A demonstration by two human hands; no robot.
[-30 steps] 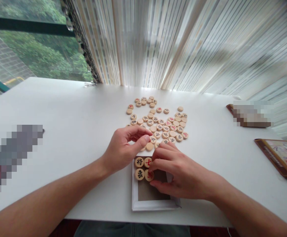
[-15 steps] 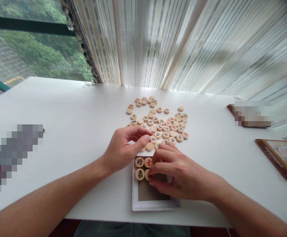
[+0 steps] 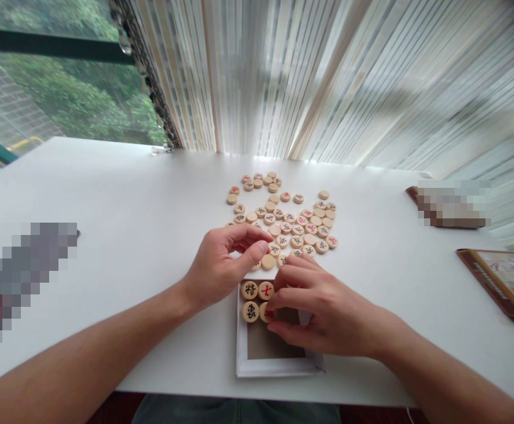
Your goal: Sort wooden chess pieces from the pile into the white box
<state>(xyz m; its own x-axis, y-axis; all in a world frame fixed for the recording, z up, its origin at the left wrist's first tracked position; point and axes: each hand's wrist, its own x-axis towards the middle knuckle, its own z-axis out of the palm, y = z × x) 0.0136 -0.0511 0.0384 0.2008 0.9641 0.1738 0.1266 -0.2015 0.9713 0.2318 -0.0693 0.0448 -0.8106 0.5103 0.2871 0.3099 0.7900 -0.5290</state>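
Note:
A shallow white box (image 3: 278, 368) with a brown inside lies near the table's front edge. In its far left part sit round wooden Chinese chess pieces, among them a black-marked piece (image 3: 250, 312) and a red-marked piece (image 3: 266, 290). My right hand (image 3: 309, 309) reaches over the box, thumb and forefinger at the right edge of another red-marked piece (image 3: 264, 312), which they partly cover. My left hand (image 3: 228, 256) hovers beyond the box's far left corner, fingers curved and the thumb tip a little apart from them. Nothing shows in it. Loose chess pieces (image 3: 297, 241) lie just past both hands.
The white table (image 3: 151, 194) carries the scattered pieces towards its far side. Two brown-edged boxes (image 3: 499, 282) lie at the right, one partly blurred out. A pixelated object (image 3: 22, 277) is at the left. String curtains (image 3: 257, 76) and a window are behind.
My right thumb and forefinger have shifted very slightly, and more of the red mark on the piece beside them shows. My left hand has stayed in place.

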